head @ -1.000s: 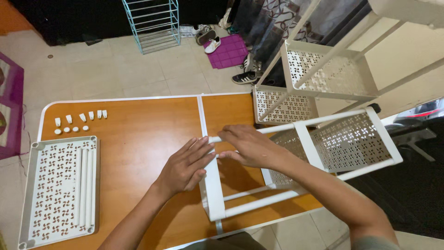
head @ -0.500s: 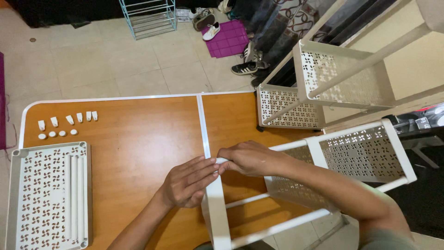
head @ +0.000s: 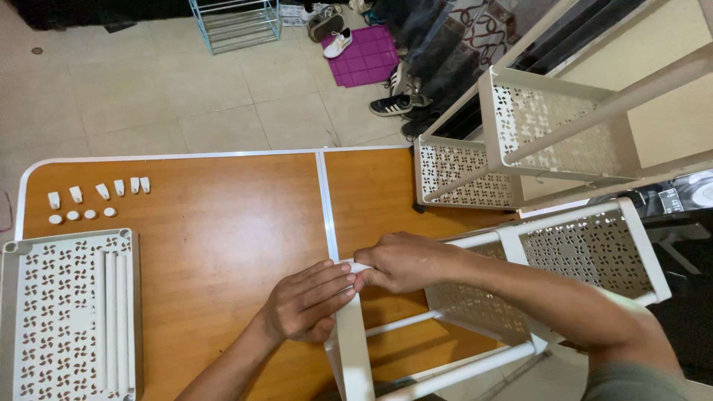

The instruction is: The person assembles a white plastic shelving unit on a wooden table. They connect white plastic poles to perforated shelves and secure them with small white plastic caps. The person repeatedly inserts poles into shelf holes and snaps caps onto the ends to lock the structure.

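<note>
A white plastic shelf rack lies on its side across the right half of an orange wooden table. My right hand is closed around the upper end of the rack's near corner post, where a white pole meets it. My left hand rests with fingers together against the same white post, just left of my right hand. Both hands touch at the fingertips. The joint under my right hand is hidden.
A loose white perforated tray with several white poles in it lies at the table's left front. Small white caps and feet sit in rows at the back left. Shoes and a purple mat lie on the tiled floor, beside a blue wire rack.
The view has shifted a little. My hands have drawn closer together on the rack's corner post, and the rack sits slightly lower and nearer to me.
</note>
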